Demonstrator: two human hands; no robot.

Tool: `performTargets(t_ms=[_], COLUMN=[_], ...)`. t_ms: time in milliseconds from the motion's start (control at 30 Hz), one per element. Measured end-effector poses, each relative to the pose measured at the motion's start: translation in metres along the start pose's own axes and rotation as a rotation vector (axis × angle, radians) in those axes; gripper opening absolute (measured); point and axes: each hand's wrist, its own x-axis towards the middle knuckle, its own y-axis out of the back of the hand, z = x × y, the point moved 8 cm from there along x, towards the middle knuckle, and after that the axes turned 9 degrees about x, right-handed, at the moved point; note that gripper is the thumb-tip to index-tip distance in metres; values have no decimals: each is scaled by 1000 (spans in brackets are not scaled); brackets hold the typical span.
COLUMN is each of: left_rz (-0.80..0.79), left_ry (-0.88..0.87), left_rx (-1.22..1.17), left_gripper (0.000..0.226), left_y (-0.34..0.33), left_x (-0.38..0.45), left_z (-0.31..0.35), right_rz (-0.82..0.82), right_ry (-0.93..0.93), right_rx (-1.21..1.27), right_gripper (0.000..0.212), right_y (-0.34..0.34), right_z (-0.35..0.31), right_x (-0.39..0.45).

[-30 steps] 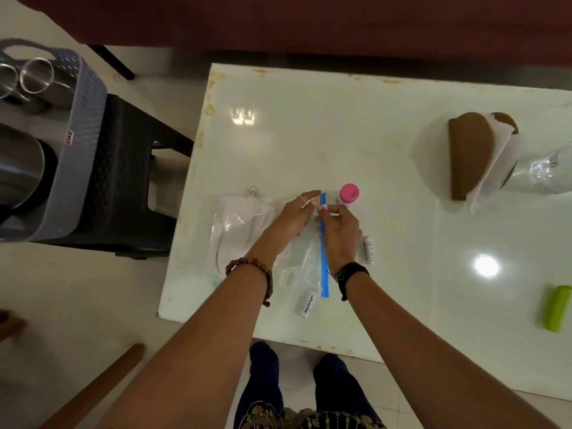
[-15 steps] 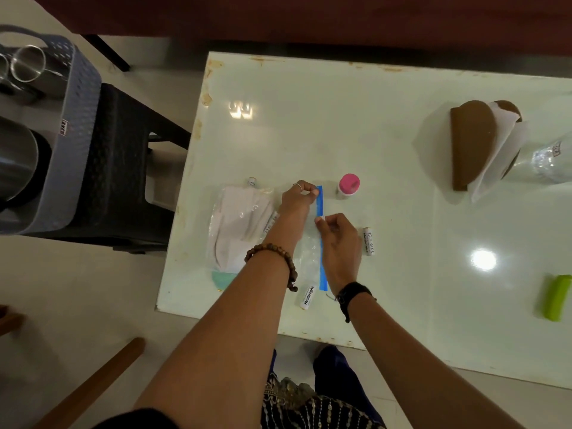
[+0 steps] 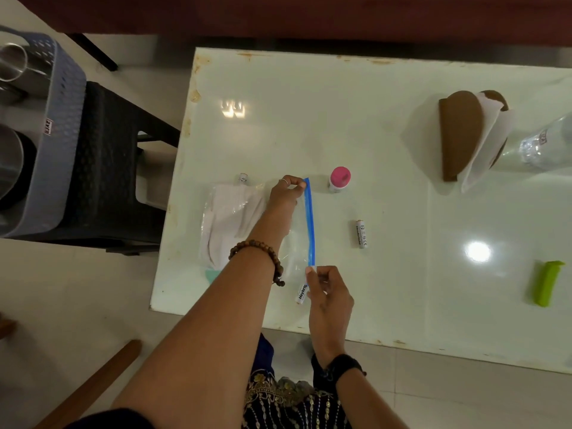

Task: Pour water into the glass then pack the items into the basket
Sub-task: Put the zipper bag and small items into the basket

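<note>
The white tabletop (image 3: 356,125) is carrying everything, and the grey basket (image 3: 62,125) is sitting off to my left on a black stool (image 3: 105,168). I'm stretching a clear zip bag (image 3: 294,243) flat, my left hand (image 3: 286,191) pinching the far end of its blue strip (image 3: 310,224), my right hand (image 3: 328,292) pinching the near end. One battery (image 3: 361,234) is lying just right of it.
</note>
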Motion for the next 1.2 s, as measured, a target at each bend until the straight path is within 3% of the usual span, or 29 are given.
performTargets(t_ms=[133, 200, 367, 467, 600, 733, 833, 967, 1067, 1133, 1200], left_rz=[-68, -56, 0, 48, 161, 198, 76, -139, -139, -39, 127], left_ry=[105, 74, -41, -73, -203, -212, -192, -367, -452, -485, -514], left_rx=[-107, -152, -359, -404, -444, -258, -151, -75, -161, -200, -277], left_gripper=[22, 21, 17, 16, 3, 38, 47, 63, 39, 22, 19], left_y=[12, 29, 89, 125, 179, 213, 220, 227, 251, 280, 317], left_x=[-6, -12, -40, -52, -58, -47, -37, -34, -39, -44, -48], left_z=[-1, 10, 35, 39, 44, 21, 3, 9, 20, 29, 35], right_rz=[-2, -26, -306, -414, -472, -583, -672, -743, -763, -759, -752], right_ry=[-19, -18, -110, -63, 76, 180, 227, 279, 328, 376, 448], right_rx=[150, 198, 354, 323, 279, 180, 126, 85, 63, 37, -17], right_gripper=[8, 7, 53, 32, 27, 25, 37, 39, 41, 37, 30], right_y=[-2, -5, -38, -60, -81, -102, -119, -140, -168, -191, -216], right_z=[-6, -13, -34, -60, -99, -133, -160, -195, -221, -237, -253], right_x=[-3, -3, -1, 4, 10, 5, -1, -5, -8, -9, -10])
